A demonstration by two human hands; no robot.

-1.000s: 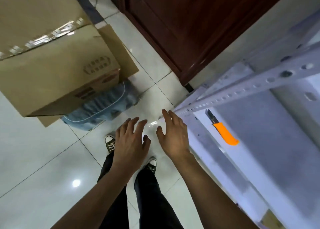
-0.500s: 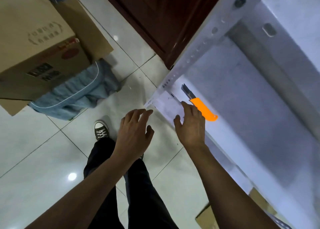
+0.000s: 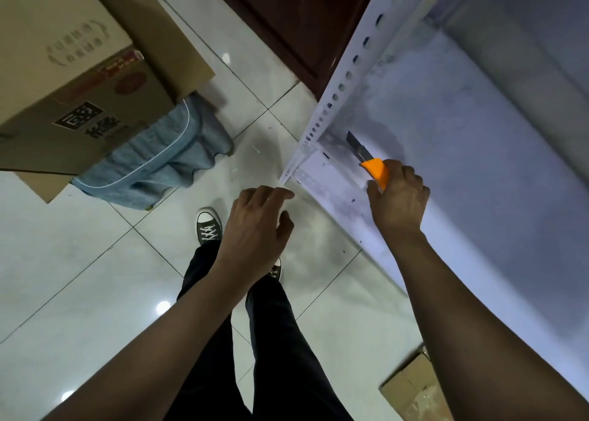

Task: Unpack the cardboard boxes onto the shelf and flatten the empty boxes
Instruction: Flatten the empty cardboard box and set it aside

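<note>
Knife grab on shelf, boxes still waiting.

Head view: my right hand [image 3: 398,197] is on the orange utility knife [image 3: 376,172] lying at the front corner of the grey shelf [image 3: 478,134], fingers [image 3: 408,173] curled over the handle, blade sticking out bare toward the perforated post. Handle looks ribbed, light, stiff plastic; I'd grip mid-handle, well back from the steel. My left hand [image 3: 255,229] hangs loosely spread, holding nothing, over the tiled floor [image 3: 63,277]. Taped cardboard box [image 3: 73,79] sits up left on a blue cloth [image 3: 153,165], well apart from me; looks bulky and stiff, weight unknown, best taken by the bottom edges. Second box corner [image 3: 411,392] low right, under the shelf.
</note>
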